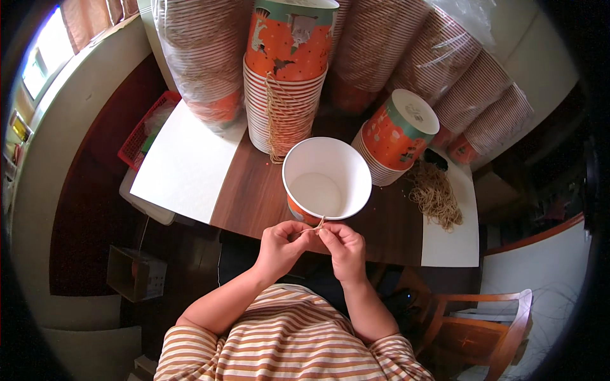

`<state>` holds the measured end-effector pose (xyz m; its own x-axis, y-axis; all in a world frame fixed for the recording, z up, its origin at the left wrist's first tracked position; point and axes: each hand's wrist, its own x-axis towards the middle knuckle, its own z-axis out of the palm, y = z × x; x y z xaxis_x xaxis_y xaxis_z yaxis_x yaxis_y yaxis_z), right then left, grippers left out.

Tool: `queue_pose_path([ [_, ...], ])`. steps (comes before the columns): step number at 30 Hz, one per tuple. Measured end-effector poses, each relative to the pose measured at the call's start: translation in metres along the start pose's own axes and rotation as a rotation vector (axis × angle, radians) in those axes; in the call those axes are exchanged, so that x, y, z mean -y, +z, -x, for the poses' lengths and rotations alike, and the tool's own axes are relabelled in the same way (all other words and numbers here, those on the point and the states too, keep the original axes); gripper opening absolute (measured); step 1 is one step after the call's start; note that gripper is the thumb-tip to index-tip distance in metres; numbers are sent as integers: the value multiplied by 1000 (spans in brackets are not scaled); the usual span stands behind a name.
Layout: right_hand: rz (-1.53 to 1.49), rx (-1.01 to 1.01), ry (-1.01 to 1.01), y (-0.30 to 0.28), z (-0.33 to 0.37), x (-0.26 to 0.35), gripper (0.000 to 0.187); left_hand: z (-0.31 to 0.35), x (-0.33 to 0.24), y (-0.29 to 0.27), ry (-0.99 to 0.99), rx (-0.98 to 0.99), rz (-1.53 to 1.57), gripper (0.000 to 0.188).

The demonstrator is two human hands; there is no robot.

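A white-lined paper bucket (351,166) with an orange outside stands mouth up at the near side of the table. At its front rim, a thin tan string (320,223) is pinched between my fingertips. My left hand (281,249) is closed on one part of the string, its thumb and forefinger together. Close beside it, my right hand (345,251) pinches the same string. The fingertips nearly meet, and they hide how the string runs there and whether it is fixed to the bucket.
Behind stands a tall stack of nested orange buckets (284,101), strings hanging down its front. A shorter bucket stack (395,136) is at the right, near a tangled string bundle (438,198). Plastic-wrapped stacks (197,57) line the back. A wooden chair (473,336) stands at lower right.
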<state>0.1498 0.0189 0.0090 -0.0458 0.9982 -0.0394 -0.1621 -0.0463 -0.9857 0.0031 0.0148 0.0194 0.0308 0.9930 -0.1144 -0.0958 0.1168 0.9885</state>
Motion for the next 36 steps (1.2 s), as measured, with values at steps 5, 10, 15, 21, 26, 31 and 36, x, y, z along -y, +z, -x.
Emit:
queue_pose_path([
  [5,-686,238,400,-6,-7,0,12,-3,8,1,-23,36,93,13],
  [10,-678,178,373,-2,-4,-3,12,2,0,3,295,-69,-214,12],
  [15,-620,69,312,4,0,-1,12,-4,7,1,832,-140,-463,27],
  [21,-560,27,301,7,1,-1,12,-5,7,-2,834,-110,-454,26],
  [26,-555,23,312,3,-1,-6,12,-4,6,-3,809,-93,-454,19],
  [31,-497,-4,303,4,-7,1,13,1,6,-5,491,-47,-373,9],
  [36,-470,18,317,6,-8,-6,13,1,15,-4,275,19,57,7],
])
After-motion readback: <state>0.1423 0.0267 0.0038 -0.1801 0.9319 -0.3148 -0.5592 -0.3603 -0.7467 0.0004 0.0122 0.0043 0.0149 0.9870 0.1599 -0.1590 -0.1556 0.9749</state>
